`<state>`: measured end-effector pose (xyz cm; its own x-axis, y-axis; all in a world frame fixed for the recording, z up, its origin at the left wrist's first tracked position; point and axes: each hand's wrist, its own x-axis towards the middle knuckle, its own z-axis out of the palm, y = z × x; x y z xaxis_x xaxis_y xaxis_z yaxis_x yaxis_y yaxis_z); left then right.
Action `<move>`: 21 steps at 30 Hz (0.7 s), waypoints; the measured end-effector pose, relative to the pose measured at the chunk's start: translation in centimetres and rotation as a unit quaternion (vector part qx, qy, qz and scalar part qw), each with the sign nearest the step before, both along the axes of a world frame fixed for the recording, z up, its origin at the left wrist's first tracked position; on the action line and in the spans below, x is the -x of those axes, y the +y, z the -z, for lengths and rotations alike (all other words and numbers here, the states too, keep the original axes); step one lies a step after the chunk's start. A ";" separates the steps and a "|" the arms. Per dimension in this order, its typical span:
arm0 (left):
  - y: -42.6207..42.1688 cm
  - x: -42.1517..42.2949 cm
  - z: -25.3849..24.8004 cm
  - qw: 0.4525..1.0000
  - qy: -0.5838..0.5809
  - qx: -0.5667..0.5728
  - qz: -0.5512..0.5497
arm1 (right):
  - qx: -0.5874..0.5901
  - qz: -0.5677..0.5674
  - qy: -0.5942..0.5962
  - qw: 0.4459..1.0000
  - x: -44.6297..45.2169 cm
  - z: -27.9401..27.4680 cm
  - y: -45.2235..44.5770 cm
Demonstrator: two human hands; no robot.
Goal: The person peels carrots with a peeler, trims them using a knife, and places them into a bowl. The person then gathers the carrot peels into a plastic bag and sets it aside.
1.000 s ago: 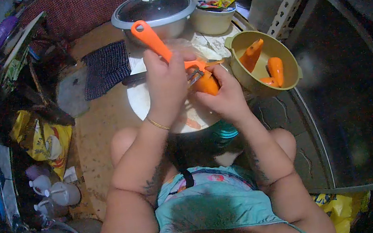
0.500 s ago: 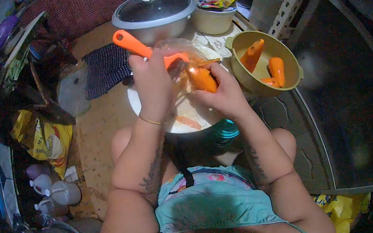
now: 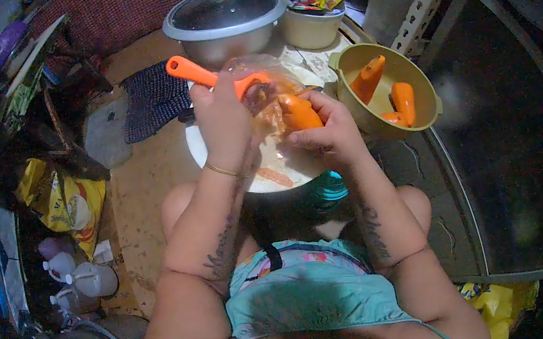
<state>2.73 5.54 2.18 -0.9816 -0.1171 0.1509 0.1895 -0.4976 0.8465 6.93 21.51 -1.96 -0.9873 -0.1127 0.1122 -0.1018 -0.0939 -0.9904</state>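
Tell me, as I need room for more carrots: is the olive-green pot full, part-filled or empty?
Part-filled: three carrots show inside the olive-green pot, and much of its inner wall is bare.

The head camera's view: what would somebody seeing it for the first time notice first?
Probably the bright orange in the middle: an orange-handled peeler in the left hand and a carrot in the right hand, both above a white plate. Next, likely the yellowish-green bowl to their right, with more orange carrots inside. Beyond the hands, a big lidded pot stands out too.
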 end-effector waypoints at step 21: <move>0.1 2.0 1.7 0.981 0.123 -0.133 0.069 | 0.097 -0.054 -0.070 0.991 -0.4 -1.1 -0.2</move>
